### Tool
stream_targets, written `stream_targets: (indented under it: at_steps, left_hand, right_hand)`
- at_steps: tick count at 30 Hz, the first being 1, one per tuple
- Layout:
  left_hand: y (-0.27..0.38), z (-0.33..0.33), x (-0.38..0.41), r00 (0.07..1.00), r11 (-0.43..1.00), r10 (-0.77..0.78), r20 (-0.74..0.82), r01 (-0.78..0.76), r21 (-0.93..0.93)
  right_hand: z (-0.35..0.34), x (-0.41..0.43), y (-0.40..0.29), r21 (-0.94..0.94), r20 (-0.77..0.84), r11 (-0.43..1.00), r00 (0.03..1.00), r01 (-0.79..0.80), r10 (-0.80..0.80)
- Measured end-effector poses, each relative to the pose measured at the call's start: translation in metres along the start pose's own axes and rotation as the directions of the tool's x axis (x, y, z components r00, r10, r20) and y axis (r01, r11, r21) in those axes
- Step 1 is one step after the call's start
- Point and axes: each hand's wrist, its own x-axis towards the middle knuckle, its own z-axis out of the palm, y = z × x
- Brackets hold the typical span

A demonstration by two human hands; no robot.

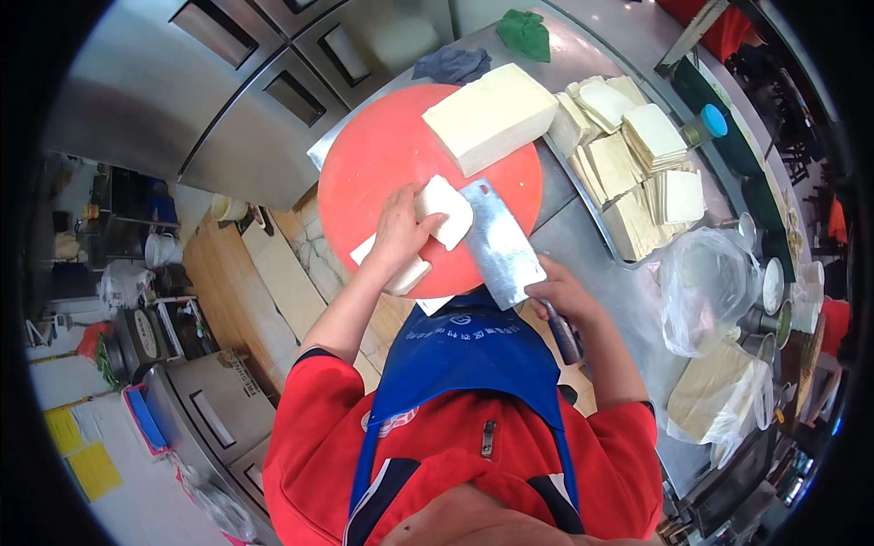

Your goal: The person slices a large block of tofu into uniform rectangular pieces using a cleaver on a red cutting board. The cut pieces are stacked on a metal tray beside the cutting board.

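My left hand (403,228) is at a pale, squarish slice (444,211) over the round red cutting board (362,157), its thumb on the slice's left edge. Other pale pieces (407,275) lie under my left wrist at the board's near edge. My right hand (563,293) is closed on the handle of a cleaver (502,246); the broad blade lies just right of the slice. A large pale block, seemingly tofu or dough (491,116), rests at the board's far right. Whether my left fingers grip the slice is hard to see.
A metal tray (594,222) heaped with pale slices (652,136) stands right of the board. Beyond the board lie a grey cloth (452,65) and a green cloth (524,34). Plastic bags (707,286), a blue-lidded jar (713,121) and several bowls line the right side.
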Motion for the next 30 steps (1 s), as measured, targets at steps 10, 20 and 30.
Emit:
stream_targets:
  at_steps: [10,20,30]
  left_hand:
    - [-0.010,-0.011,0.016,0.993,0.983,-0.070,0.092,0.084,-0.161]
    - [0.128,0.069,0.048,0.977,0.821,0.114,0.177,0.008,-0.571]
    - [0.277,0.171,0.109,0.827,0.589,0.490,0.274,-0.083,-0.804]
  right_hand:
    - [0.013,0.011,0.001,0.007,0.186,0.993,0.975,0.120,-0.119]
    - [-0.011,-0.103,0.007,-0.146,-0.364,0.924,0.849,0.355,-0.384]
    - [-0.053,-0.180,0.030,0.006,-0.818,0.787,0.455,0.617,-0.351]
